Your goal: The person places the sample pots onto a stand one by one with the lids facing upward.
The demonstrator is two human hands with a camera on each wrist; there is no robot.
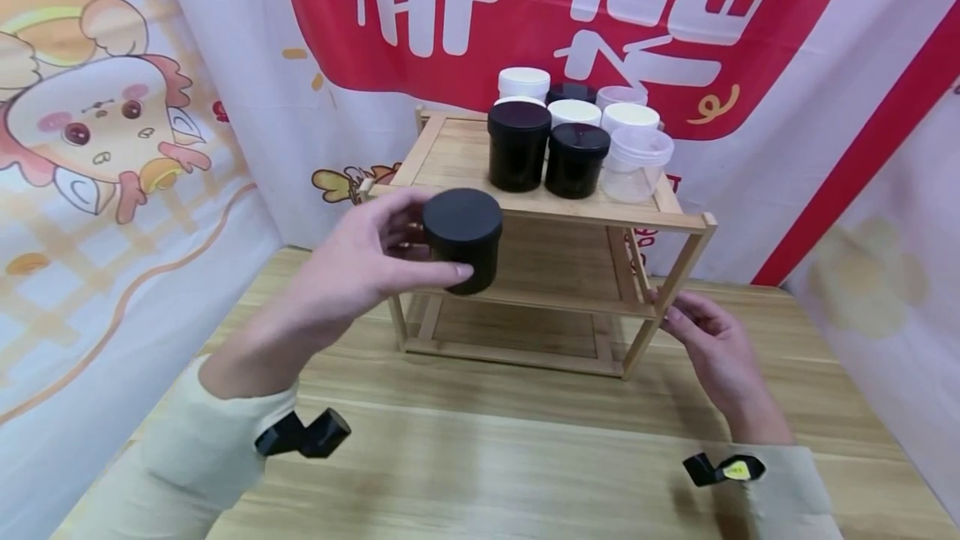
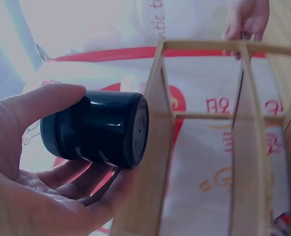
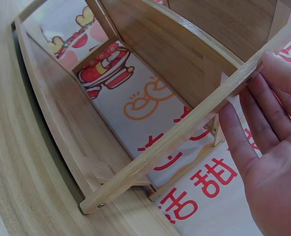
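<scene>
My left hand (image 1: 360, 248) holds a black lidded jar (image 1: 462, 240) upright in front of the wooden shelf's (image 1: 555, 207) top tier. Thumb and fingers wrap the jar's sides; in the left wrist view the jar (image 2: 96, 129) shows its glossy wall and flat base. At the shelf's front right post, my right hand (image 1: 708, 344) grips the wood at about middle-tier height. In the right wrist view the thumb lies on one side of the post (image 3: 184, 125), the fingertips of the right hand (image 3: 275, 147) on the other.
On the top tier's right part stand several jars: a tall black jar (image 1: 517, 148), a shorter black jar (image 1: 576, 161), a clear jar (image 1: 636, 165), and white-lidded ones (image 1: 523, 83) behind. The shelf stands on a wood-grain table (image 1: 450, 457), with printed cloth (image 1: 360, 57) behind and beside it.
</scene>
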